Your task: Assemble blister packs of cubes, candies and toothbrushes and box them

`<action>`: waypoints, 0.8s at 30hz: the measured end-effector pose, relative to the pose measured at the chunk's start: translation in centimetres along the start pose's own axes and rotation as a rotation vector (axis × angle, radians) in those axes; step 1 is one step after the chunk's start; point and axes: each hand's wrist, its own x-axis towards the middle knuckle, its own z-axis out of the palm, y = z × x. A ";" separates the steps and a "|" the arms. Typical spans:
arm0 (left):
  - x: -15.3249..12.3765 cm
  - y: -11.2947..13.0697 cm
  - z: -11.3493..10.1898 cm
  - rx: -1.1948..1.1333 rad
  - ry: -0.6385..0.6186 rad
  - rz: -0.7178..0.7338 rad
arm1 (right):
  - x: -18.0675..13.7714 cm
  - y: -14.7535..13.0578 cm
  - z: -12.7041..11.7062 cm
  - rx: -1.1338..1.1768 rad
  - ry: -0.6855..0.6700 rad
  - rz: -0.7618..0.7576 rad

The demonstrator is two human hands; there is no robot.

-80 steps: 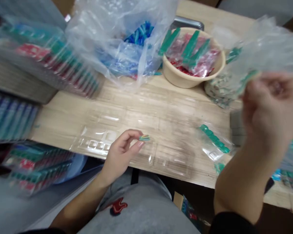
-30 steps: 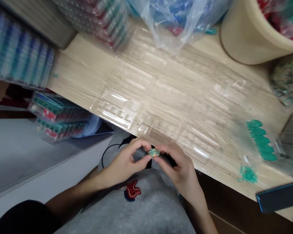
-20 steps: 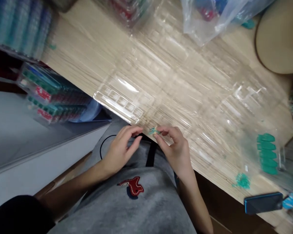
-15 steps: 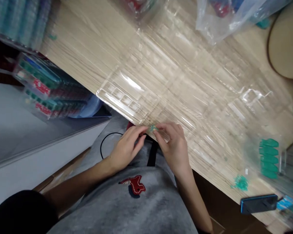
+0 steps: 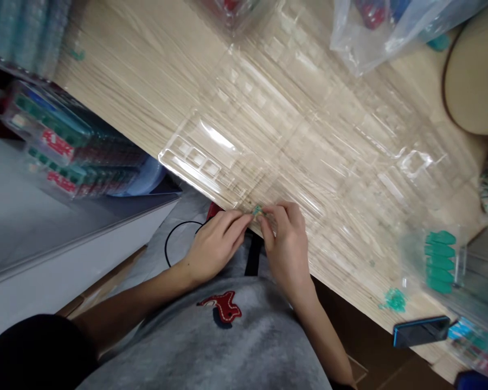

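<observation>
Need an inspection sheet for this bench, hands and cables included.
Surface: pale wood-grain table, partly covered by transparent moulded trays.
Job's things: small green-and-yellow piece; fine detail unreadable.
Clutter: green scraps, phone, green shapes at right.
Hands: right hand pinches the piece; left hand has fingers at it, contact unclear.
Cables: thin black cord-like loop beside left hand; type unclear.
Surroundings: filled packs left; plastic bag, beige container upper right.

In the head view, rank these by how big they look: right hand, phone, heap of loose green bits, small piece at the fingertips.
Largest to smallest:
1. Right hand
2. Phone
3. Heap of loose green bits
4. Small piece, partly covered
</observation>
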 end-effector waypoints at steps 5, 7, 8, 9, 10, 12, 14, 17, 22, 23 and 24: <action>0.3 0.5 0.0 0.102 0.008 0.038 | 0.6 0.1 0.3 -0.088 -0.014 0.013; 0.2 0.5 0.1 0.176 -0.027 0.052 | 0.7 -0.1 0.7 -0.106 -0.017 0.025; 0.1 0.5 0.2 0.218 -0.053 0.058 | 0.7 -0.3 0.9 -0.118 -0.018 0.038; 0.0 0.6 0.2 0.259 -0.077 0.066 | 0.6 -0.5 1.0 -0.128 -0.019 0.054; -0.2 0.6 0.2 0.296 -0.094 0.077 | 0.4 -0.5 1.1 -0.126 -0.025 0.062; -0.3 0.7 0.0 0.338 -0.098 0.099 | 0.2 -0.2 0.4 -0.040 -0.054 0.034; -0.2 0.4 -0.4 0.344 -0.069 0.142 | 0.3 1.1 -1.8 0.115 -0.002 -0.032; 0.5 -0.3 -0.7 0.305 -0.005 0.233 | 0.7 4.5 -9.3 0.121 0.415 -0.045; 1.6 0.1 -0.6 0.120 0.062 0.311 | 1.5 10.6 -26.6 -0.324 0.985 0.244; 1.8 0.4 -0.5 0.098 0.067 0.322 | 2.1 11.9 -29.2 -0.339 1.014 0.322; 2.0 0.8 -0.4 0.085 0.070 0.334 | 3.0 13.3 -31.2 -0.309 0.999 0.376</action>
